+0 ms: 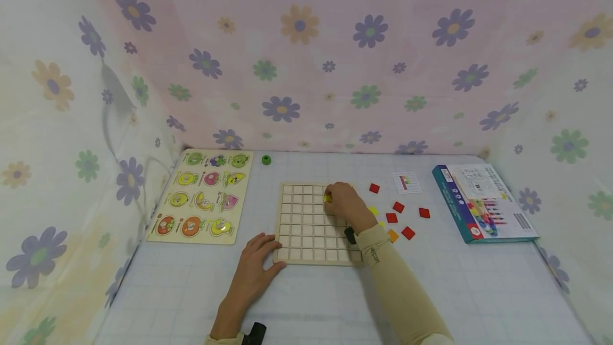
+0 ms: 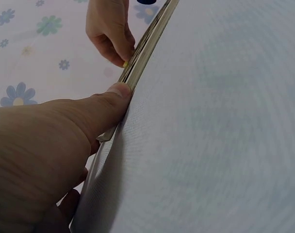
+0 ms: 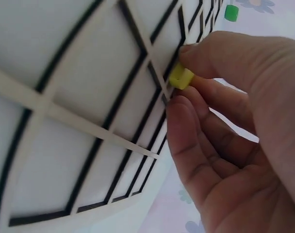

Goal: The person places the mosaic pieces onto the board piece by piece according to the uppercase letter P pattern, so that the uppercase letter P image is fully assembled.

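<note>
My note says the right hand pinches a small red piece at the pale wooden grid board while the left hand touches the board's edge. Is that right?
Wrong colour: the right hand pinches a small yellow piece, not red, as the right wrist view shows. The rest holds.

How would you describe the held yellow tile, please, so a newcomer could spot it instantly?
Right of the fruit puzzle lies a wooden grid board. Toward its far right corner, the right grip pinches the yellow tile; it alone is held, unlike the loose tiles to the board's right.
</note>
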`<action>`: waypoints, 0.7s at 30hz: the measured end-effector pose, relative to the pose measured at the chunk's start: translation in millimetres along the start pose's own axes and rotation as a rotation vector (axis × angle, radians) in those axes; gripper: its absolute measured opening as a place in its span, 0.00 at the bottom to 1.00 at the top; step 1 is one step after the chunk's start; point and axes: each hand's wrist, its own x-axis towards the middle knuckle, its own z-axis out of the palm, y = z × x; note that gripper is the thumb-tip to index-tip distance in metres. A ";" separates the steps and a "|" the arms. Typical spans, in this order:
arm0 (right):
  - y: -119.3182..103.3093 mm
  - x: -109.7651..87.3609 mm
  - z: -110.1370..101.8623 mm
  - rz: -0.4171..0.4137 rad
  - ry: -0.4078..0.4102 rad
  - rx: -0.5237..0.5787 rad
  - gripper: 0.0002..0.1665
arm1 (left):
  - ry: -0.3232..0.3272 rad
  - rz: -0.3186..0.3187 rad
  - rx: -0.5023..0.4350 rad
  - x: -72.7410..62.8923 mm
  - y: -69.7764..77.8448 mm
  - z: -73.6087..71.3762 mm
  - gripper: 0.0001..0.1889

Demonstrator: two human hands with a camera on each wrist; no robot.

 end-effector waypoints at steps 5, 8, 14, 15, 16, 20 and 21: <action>0.4 1.1 -3.0 0.005 -0.023 -0.007 0.14 | -0.001 -0.002 0.002 0.4 1.2 0.0 0.22; 0.7 2.1 -3.5 0.007 -0.028 -0.015 0.15 | -0.001 -0.004 0.002 0.7 1.9 0.1 0.22; 1.8 3.7 -3.8 0.029 -0.038 -0.029 0.16 | -0.003 -0.004 -0.003 1.8 2.6 0.1 0.22; 2.0 4.0 -3.7 0.031 -0.039 -0.029 0.16 | -0.004 -0.003 -0.002 2.0 2.6 0.0 0.22; 2.2 4.3 -3.5 0.032 -0.040 -0.028 0.15 | -0.004 -0.002 -0.002 2.2 2.4 0.0 0.22; 2.8 5.8 -2.3 0.036 -0.053 -0.006 0.16 | -0.007 -0.007 -0.002 1.8 1.9 -0.4 0.22; 3.0 5.9 -2.0 0.035 -0.057 -0.002 0.16 | -0.008 -0.008 -0.001 1.7 1.7 -0.4 0.22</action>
